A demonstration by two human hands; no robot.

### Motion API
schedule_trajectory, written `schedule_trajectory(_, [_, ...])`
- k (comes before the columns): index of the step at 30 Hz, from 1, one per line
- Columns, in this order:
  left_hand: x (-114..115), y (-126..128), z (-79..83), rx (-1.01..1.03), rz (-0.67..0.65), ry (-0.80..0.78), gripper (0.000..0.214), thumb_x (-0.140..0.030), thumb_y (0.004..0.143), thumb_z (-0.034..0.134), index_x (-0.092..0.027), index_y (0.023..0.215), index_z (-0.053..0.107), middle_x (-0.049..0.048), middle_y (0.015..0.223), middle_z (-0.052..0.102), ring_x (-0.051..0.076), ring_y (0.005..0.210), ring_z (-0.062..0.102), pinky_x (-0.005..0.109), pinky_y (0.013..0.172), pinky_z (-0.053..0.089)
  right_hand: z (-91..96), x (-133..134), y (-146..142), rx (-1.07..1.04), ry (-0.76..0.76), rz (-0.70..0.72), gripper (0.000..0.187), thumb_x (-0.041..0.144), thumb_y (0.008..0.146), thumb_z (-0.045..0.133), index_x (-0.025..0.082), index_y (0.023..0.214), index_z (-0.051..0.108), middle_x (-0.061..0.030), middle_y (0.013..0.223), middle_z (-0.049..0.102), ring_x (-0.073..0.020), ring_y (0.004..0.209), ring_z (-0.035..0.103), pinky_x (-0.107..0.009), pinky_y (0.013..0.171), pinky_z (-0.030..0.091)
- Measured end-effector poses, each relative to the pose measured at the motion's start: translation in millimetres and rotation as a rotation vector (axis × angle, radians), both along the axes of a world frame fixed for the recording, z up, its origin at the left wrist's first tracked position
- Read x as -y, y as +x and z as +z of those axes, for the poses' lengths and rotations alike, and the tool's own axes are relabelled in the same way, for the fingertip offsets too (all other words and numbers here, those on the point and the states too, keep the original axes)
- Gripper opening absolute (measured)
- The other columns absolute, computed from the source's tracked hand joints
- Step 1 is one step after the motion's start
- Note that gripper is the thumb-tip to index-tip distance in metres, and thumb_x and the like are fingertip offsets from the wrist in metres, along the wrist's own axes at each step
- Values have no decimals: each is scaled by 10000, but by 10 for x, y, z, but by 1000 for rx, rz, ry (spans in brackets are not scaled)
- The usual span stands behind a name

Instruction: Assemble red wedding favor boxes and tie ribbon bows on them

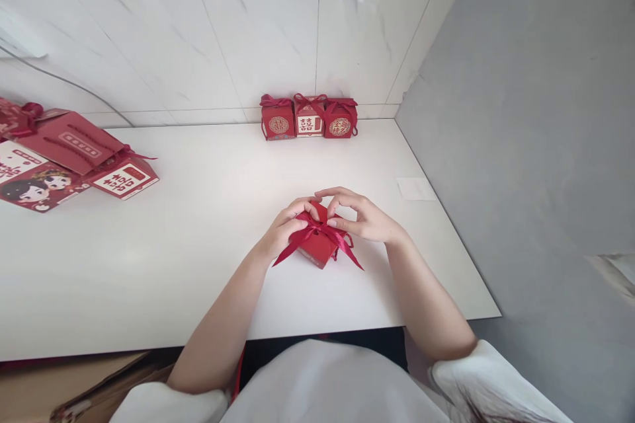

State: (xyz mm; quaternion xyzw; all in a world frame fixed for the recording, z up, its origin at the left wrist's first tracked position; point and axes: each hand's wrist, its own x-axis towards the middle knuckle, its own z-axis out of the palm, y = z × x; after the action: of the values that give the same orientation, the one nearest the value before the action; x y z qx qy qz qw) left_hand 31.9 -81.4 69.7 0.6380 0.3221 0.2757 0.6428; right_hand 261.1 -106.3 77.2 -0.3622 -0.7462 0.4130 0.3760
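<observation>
A small red gift box (320, 252) stands on the white table, with a dark red ribbon (351, 252) tied in a bow on its top. The ribbon's two tails hang down the near side. My left hand (290, 223) is closed at the left of the bow, its thumb and fingers pinching the ribbon there. At the right of the bow, my right hand (358, 217) has its thumb and index finger drawn together on the ribbon, other fingers reaching over the box's far edge. The fingers partly hide the bow's loops.
Three red gift boxes (309, 120) with bows stand in a row against the tiled wall (268, 26). At the left lie larger red gift bags (74, 139) and a box (126, 178). A pale paper slip (415, 189) lies near the table's right edge, beside a grey wall.
</observation>
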Motion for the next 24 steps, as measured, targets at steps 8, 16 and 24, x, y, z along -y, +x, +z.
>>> schedule_trajectory(8, [60, 39, 58, -140, 53, 144, 119, -327, 845, 656, -215, 879, 640, 60, 1363, 504, 270, 1286, 500, 376, 998, 468, 26, 9, 49, -15, 25, 57, 67, 194, 887, 647, 255, 906, 666, -54, 1397, 547, -230, 1322, 521, -460, 1129, 400])
schedule_trajectory(16, [55, 53, 22, -230, 82, 186, 170, -375, 801, 716, -215, 826, 664, 57, 1379, 496, 262, 1218, 558, 385, 964, 501, 46, 22, 71, 166, -8, 24, 31, 226, 892, 635, 249, 883, 654, -59, 1397, 566, -240, 1276, 556, -476, 1076, 443])
schedule_trajectory(24, [40, 58, 2, -234, 76, 235, 134, -339, 805, 709, -214, 804, 661, 58, 1381, 515, 270, 1264, 533, 412, 1036, 451, 27, 18, 13, 239, 32, 36, 110, 313, 933, 596, 236, 878, 652, -36, 1584, 368, -267, 1515, 223, -520, 1200, 285])
